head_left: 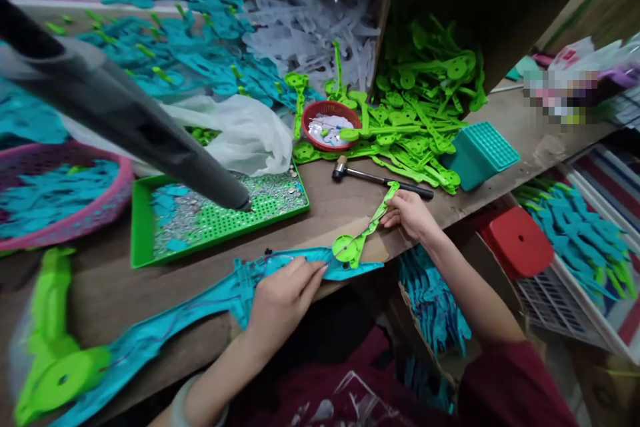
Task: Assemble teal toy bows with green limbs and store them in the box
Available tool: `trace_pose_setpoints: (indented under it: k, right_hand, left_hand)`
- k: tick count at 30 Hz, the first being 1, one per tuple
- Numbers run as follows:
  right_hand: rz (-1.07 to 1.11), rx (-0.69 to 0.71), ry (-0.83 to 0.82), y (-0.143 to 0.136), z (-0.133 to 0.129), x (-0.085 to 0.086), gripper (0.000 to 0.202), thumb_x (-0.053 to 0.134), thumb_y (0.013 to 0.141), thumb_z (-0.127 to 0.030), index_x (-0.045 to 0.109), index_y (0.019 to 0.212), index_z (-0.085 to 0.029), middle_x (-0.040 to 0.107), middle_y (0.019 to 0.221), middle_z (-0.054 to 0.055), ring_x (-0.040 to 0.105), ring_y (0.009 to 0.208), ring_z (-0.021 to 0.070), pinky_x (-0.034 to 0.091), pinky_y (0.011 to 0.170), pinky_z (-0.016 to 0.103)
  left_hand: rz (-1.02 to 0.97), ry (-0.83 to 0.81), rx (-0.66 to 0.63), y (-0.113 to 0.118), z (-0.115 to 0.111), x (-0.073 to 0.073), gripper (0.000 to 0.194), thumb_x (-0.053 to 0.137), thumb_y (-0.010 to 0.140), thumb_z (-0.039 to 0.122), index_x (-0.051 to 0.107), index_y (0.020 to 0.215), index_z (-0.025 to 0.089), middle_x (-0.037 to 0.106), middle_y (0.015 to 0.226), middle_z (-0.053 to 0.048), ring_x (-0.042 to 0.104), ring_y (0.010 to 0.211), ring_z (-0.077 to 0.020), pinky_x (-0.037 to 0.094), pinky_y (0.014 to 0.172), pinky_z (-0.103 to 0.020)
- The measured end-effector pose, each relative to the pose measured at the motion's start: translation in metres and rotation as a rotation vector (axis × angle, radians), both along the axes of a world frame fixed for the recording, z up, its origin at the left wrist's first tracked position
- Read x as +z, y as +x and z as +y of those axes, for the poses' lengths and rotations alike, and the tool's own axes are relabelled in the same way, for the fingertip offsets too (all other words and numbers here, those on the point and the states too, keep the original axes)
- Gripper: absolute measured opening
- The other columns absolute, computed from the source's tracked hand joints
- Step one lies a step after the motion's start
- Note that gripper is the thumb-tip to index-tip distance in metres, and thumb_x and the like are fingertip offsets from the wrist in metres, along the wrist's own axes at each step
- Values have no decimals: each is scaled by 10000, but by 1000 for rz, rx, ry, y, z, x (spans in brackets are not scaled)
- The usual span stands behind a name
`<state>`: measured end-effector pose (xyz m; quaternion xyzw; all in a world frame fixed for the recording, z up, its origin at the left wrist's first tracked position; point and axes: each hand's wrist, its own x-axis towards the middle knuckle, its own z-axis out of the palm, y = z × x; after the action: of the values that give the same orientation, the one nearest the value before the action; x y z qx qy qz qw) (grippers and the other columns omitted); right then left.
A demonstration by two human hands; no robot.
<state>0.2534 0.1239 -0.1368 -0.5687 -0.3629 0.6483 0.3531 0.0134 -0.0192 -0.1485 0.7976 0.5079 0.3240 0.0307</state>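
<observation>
A long blue plastic part (200, 302) lies along the front of the table, with a thin dark wire running through it. At its left end sits a larger lime-green plastic piece (60, 360). My left hand (287, 297) is closed over the blue part, thumb and fingertips pinched on the wire. From there the wire crosses the round end of a slim lime-green plastic arm (346, 248), which rests over the blue part's right end. Closed on the upper stretch of that arm is my right hand (409, 212); the fingers partly hide it.
Behind lie a hammer (385, 181), a red basket (331, 107), a pile of lime-green parts (410, 140) and a teal block (483, 155). A green tray (220, 247) holds screws. A grey pole-like tool (150, 123) hangs over it. A pink basket (117, 193) stands left, a red stool (520, 240) right.
</observation>
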Motion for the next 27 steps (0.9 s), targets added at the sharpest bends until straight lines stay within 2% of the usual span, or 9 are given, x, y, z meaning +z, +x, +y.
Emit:
trace_pose_setpoints:
  k: [6,11,14,17,19,21,22,24,27]
  right_hand:
    - [13,95,-98,-17,-14,-1,163,599,832,-80,482,795,-188,683,567,9,689,450,147,557,413,175]
    - [-48,142,-138,-25,-15,6,167,563,859,-70,465,815,-199,688,566,6,684,453,131,547,415,156]
    - [-144,172,-131,-26,-12,9,166,567,855,-102,444,833,-211,681,563,-4,669,451,131,544,418,175]
    - [-278,251,-76,-22,-13,8,174,598,855,-221,427,885,-224,651,539,-31,594,394,126,451,350,175]
    - [-454,243,132,-19,-19,7,223,628,840,-295,429,919,-232,598,530,-70,523,384,112,385,351,173]
    - [-631,251,500,-19,-28,8,205,635,842,-300,460,923,-231,556,580,-75,507,447,103,407,428,191]
    - [-681,318,700,-20,-33,10,155,620,861,-281,489,921,-225,564,641,-53,525,503,104,437,484,205]
    - [-697,589,1028,-23,-43,13,34,559,919,-236,557,937,-208,609,813,22,578,641,121,483,583,234]
    - [-698,986,1277,-29,-52,15,156,473,996,-213,626,973,-188,625,966,86,589,771,147,491,635,249]
  left_hand:
    - [12,79,-41,-26,-26,3,139,561,1003,161,697,975,153,675,718,0,640,596,-114,470,620,-232]
    - [26,119,-81,-19,-31,4,145,588,983,128,687,1089,141,583,624,43,528,511,-115,362,529,-283]
    - [61,116,-91,-13,-28,5,160,536,1009,145,695,994,154,543,615,35,490,511,-138,327,515,-313]
    - [47,53,-84,-13,-27,7,238,489,1024,142,670,868,149,565,681,1,536,591,-149,393,586,-304]
    - [18,25,-63,-14,-26,6,258,495,1023,151,649,816,157,567,699,-3,548,617,-147,410,620,-297]
    - [7,38,-49,-16,-26,5,275,516,1020,171,625,767,178,544,675,10,525,595,-141,390,599,-298]
    - [8,51,-48,-17,-25,4,288,520,1019,179,615,747,186,528,660,17,510,581,-139,378,587,-300]
    - [11,61,-54,-18,-24,4,301,513,1020,182,612,736,193,521,652,20,505,579,-139,374,582,-301]
    - [4,54,-68,-18,-21,5,291,495,1024,175,636,770,188,540,663,16,522,591,-139,387,587,-298]
